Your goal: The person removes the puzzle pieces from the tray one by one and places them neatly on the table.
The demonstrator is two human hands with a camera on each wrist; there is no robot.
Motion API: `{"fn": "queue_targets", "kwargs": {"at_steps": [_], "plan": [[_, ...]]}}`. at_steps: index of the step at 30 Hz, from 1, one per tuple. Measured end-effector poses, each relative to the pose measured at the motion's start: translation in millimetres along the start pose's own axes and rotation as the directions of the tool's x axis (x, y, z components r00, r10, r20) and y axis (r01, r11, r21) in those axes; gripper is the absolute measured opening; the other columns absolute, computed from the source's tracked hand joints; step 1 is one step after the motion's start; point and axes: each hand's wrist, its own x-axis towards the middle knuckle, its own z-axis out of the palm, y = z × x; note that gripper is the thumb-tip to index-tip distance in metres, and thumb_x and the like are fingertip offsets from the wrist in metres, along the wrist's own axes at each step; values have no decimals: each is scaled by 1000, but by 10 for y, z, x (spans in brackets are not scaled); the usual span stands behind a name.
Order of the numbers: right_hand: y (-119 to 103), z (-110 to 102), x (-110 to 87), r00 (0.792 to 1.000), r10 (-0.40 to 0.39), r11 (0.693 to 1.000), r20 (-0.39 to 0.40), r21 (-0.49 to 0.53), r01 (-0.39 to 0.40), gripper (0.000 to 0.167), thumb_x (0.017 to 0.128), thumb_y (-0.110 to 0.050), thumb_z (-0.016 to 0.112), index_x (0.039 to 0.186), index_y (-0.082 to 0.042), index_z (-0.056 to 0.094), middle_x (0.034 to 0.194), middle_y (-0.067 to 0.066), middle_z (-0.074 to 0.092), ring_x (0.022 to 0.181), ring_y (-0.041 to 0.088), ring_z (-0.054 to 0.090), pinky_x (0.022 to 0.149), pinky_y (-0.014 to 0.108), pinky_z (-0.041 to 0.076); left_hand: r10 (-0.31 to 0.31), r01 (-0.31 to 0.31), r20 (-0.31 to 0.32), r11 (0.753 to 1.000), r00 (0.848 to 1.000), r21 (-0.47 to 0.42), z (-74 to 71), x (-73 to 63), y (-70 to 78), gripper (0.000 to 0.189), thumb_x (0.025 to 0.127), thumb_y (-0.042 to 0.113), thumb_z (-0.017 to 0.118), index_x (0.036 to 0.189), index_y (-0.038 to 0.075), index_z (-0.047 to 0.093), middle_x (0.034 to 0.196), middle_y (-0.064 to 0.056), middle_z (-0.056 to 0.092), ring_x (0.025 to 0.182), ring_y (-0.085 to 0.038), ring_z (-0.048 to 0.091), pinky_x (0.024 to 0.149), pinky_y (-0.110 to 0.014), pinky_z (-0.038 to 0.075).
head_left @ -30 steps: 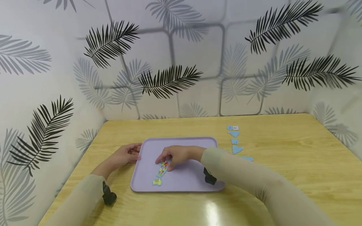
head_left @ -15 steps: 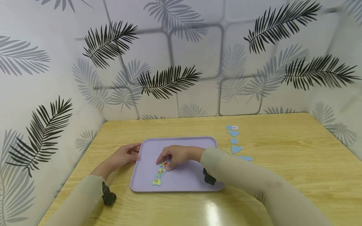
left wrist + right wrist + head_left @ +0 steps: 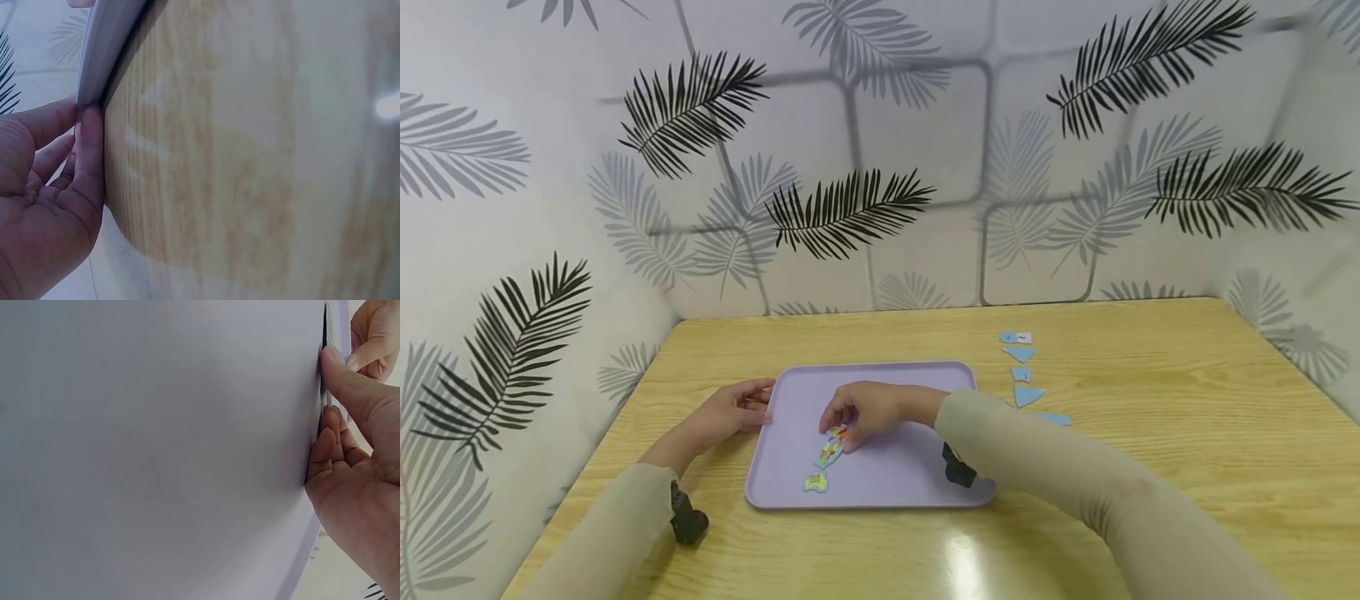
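Note:
In the head view, my right hand [image 3: 868, 412] is over the left half of a lilac tray [image 3: 910, 483]. Its thumb and fingers pinch a flat puzzle piece with a colourful pattern [image 3: 831, 451], partly hidden by the hand. The right wrist view shows that piece [image 3: 329, 394] edge-on, close to the tray floor. Just below it lies a yellow puzzle piece with a pale blue border [image 3: 816, 482], shaped like a tail. My left hand [image 3: 733, 410] holds the tray's left rim; in the left wrist view, thumb and fingers meet at the rim [image 3: 103, 56].
Right of the tray, several light blue pieces [image 3: 1027, 396] lie in a column on the wooden table [image 3: 1187, 400], some marked with numbers. A white piece [image 3: 1024, 337] is at the far end. The patterned wall [image 3: 917, 250] stands behind the table.
My right hand has shifted slightly to the right and away from me, with the colourful puzzle piece between its fingers. The left hand stays at the tray's rim.

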Motion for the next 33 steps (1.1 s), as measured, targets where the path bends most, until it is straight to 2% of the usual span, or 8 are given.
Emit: {"fn": "queue_targets", "kwargs": {"at_steps": [5,14,24,33], "plan": [[11,-18,-25,1000,14,999,-17,34,-14,37,77,-5,82,112,-12,71,100,-4,58,95,9,53,88,20,43,-6,6,3,1000,1000,-3,-6,17,10,63,93,0,62,148,-4,32,129,-22,46,105,-23,50,86,-32,54],[18,-18,-88,999,-8,995,-54,100,14,37,77,-3,81,112,-6,70,99,-3,62,93,10,54,86,21,46,-23,23,-8,1000,1000,8,-8,20,-1,62,93,0,62,148,-3,34,128,-20,47,103,-22,50,85,-31,54],[11,-2,-253,991,54,990,-124,140,-37,36,78,-4,80,113,-5,69,99,-3,62,93,11,54,85,21,48,-18,18,2,1000,1000,16,-22,11,-4,63,94,1,62,149,-3,33,128,-21,46,104,-23,49,85,-31,54],[-42,-70,-473,970,113,985,-216,151,-81,37,78,-5,80,113,-6,69,97,-2,63,93,14,54,84,25,48,-21,21,2,1000,1000,15,-7,-10,10,63,93,0,62,148,-4,33,127,-21,45,103,-22,49,85,-30,54]]}}
